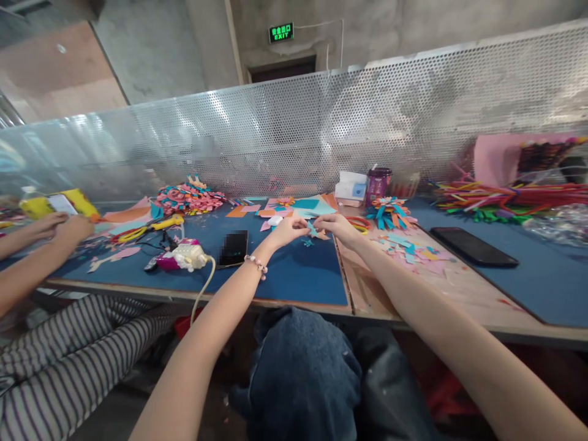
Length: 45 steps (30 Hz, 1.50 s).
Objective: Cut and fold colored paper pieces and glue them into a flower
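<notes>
My left hand (pixel 290 231) reaches over the blue mat, its thumb and fingers pinched together; whatever is between them is too small to make out. Facing it, my right hand (pixel 339 229) has its fingers bent inward, the tips drawn together at a small teal and pink cut piece (pixel 316 232). I cannot tell whether that piece is held or lies on the mat. A teal scrap (pixel 307 243) lies just below the hands. Behind them are sheets of teal, orange and pink craft material (pixel 312 205). A small white object (pixel 275 221) sits beside my left hand.
At left are a phone (pixel 233 248), a power strip (pixel 188 254), a yellow-handled tool (pixel 168 222) and a co-worker's hands (pixel 68 229). A pile of cut pieces (pixel 190 197) lies behind. Rightward are a teal-orange bundle (pixel 389 214), scraps (pixel 413 251), a purple cup (pixel 379 184) and a black phone (pixel 474 246).
</notes>
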Tool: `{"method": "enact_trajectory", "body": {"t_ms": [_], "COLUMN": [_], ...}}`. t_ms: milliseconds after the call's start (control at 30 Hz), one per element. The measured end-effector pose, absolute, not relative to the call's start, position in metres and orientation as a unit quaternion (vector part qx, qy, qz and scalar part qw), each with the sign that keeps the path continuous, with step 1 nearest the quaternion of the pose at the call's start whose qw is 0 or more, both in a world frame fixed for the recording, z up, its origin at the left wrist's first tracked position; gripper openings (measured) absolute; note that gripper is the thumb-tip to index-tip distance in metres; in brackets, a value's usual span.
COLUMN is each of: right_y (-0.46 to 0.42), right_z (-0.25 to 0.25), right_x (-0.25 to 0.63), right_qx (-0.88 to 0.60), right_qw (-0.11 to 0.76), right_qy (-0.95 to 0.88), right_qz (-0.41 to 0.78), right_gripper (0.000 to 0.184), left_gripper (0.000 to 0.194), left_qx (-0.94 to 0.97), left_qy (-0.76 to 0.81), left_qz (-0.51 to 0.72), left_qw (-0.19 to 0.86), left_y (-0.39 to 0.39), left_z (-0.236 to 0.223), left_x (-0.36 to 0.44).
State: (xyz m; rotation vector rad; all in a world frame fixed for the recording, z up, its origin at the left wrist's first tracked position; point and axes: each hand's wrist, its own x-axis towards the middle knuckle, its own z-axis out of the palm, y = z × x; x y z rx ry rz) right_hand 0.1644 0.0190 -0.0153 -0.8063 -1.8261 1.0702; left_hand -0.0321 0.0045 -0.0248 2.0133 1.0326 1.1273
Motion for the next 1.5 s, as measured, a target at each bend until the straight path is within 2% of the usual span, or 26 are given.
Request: {"method": "enact_trajectory", "body": {"t_ms": [300,467,633,800,1500], "right_y": [0.027,0.023,0.015,0.011,0.011], "right_z": [-0.024,-0.024,-0.021,-0.021,-0.026], "right_x": [0.157,0.152,0.152,0.152,0.148], "right_qx": [-0.328,-0.306,-0.277,-0.301,-0.334], "right_qw": [0.419,0.475,0.410,0.384,0.388], "right_qy": [-0.792,-0.822,-0.863,-0.862,-0.838], "right_qz": [0.299,0.068,-0.098,-0.138,-0.190], "right_gripper": [0.026,0.009,0.006,0.006,0.008], "left_gripper": [0.016,0.017,0.023,0.025,0.028], "left_qx": [0.737,0.694,0.686,0.691,0.701], "left_qy": [0.408,0.415,0.390,0.382,0.394], "left_qz": [0.412,0.457,0.480,0.478,0.468], "left_qw": [0.348,0.370,0.383,0.385,0.367], "left_y": [0.003,0.004,0.006,0.005,0.003], "left_z": [-0.024,-0.023,-0.023,-0.023,-0.022], "left_x": [-0.033,-0.033,-0.034,-0.035,-0.033]}}
